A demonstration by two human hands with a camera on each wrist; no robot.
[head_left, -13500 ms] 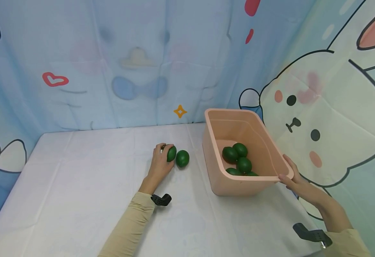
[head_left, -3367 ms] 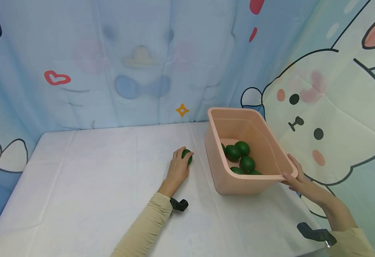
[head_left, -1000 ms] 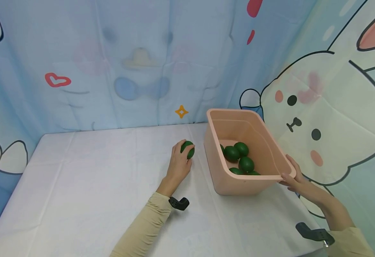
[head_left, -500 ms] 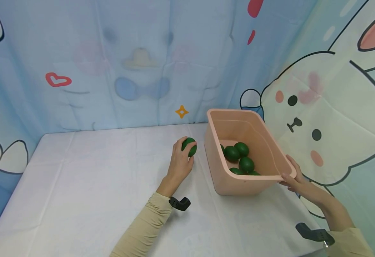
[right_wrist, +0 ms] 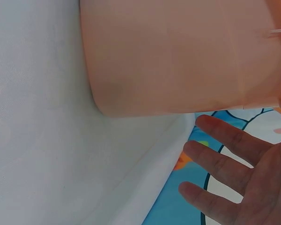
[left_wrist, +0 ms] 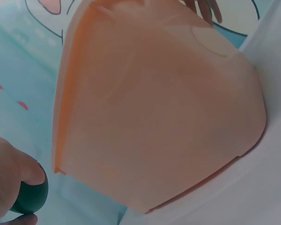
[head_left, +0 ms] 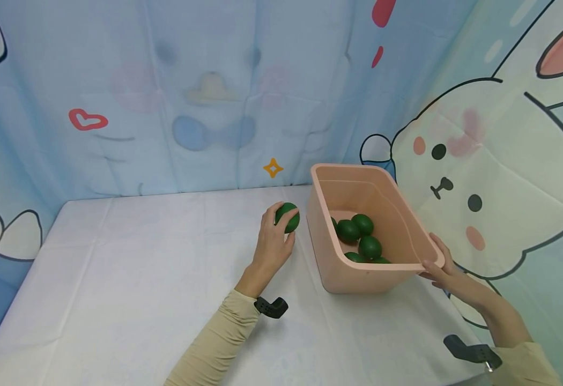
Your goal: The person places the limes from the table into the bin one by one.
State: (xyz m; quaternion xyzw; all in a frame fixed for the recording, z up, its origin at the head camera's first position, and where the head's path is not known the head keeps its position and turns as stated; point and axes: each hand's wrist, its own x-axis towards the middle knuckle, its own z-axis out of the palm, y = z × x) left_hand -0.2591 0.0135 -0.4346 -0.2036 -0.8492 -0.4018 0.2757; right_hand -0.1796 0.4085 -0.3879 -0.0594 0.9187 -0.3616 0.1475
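My left hand [head_left: 272, 244] holds a dark green lime [head_left: 290, 221] between thumb and fingers, raised above the white table just left of a peach plastic bin [head_left: 358, 281]. In the left wrist view the same lime [left_wrist: 32, 197] shows at lower left, apart from the bin's outer wall [left_wrist: 164, 117]. Inside the bin lie several more limes [head_left: 370, 247], some partly hidden by its near and left walls. At the bin's near right corner my right hand [head_left: 447, 273] grips the rim, thumb on top. The right wrist view shows three of its fingers [right_wrist: 220, 164] spread below the bin.
The table [head_left: 132, 289] is covered with a white cloth. A blue cartoon curtain [head_left: 204, 64] hangs behind it, and a rabbit-print curtain [head_left: 494, 177] is close on the right. Black wrist cameras [head_left: 272, 307] are worn on both wrists.
Earlier, two limes lay on the table; one has since gone into the bin. Over the last second the left hand has lifted the other up and slightly right. The right hand stays on the rim.
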